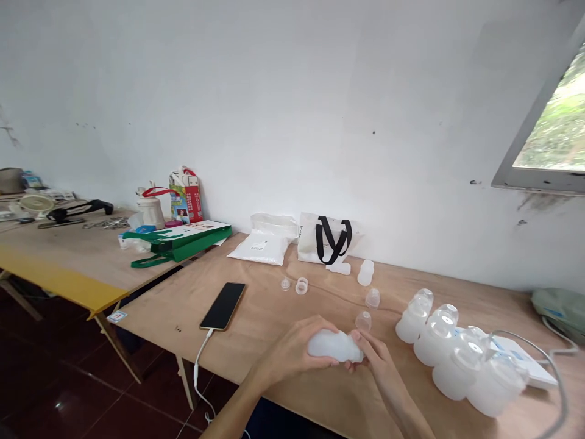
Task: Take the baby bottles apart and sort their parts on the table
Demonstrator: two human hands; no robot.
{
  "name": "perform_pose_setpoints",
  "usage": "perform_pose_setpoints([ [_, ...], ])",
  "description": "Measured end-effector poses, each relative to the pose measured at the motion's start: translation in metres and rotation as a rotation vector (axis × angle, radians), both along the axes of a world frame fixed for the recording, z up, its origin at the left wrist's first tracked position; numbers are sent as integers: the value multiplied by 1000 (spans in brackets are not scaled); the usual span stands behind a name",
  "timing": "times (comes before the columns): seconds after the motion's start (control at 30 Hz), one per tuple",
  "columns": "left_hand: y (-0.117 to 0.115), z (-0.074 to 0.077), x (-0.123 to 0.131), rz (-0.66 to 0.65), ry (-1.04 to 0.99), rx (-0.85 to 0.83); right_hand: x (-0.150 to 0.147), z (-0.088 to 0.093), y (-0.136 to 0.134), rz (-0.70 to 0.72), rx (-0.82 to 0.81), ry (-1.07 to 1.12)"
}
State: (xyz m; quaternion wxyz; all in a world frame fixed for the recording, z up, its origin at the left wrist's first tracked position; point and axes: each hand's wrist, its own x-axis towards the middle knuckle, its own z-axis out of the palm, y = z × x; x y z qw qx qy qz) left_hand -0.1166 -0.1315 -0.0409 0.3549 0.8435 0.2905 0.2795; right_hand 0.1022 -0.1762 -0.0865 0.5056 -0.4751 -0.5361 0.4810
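A milky, translucent baby bottle (329,346) lies sideways above the near edge of the table. My left hand (295,349) is wrapped around its wide body. At the neck end, my right hand (375,356) pinches with thumb and fingers; whether a small part is between them is hidden. Just beyond are two clear dome caps, one close (364,321) and one farther back (373,297). A clear nipple (286,283) and a screw ring (301,286) lie farther left. Another bottle body (365,272) stands near the wall, beside one lying down (339,269).
Several capped bottles (450,347) stand to the right, by a white box (525,360) and a grey cable. A phone (223,306) with a charging cord lies left. A white packet (259,247) and a bag with black handles (311,238) are against the wall.
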Motion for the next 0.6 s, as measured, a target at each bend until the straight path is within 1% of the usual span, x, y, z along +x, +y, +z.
perform_pose_setpoints([
  [0.07, -3, 3, 1, 1, 14, 20, -3, -4, 3, -31, -24, 18],
  [0.13, -3, 5, 1, 15, 15, 7, -1, -3, 2, -51, -8, -34],
  [0.3, 2, 1, 0, 103, -4, -77, 13, 13, -9, -3, 80, -148],
  [0.37, 5, -3, -1, 86, -17, -62, 12, 16, -11, 6, 78, -162],
  [0.5, 7, -6, -2, 3, -52, 36, 3, 8, -4, -4, 22, -97],
  [0.6, 5, -5, -3, 19, -48, 48, 0, 6, -2, -14, 29, -122],
])
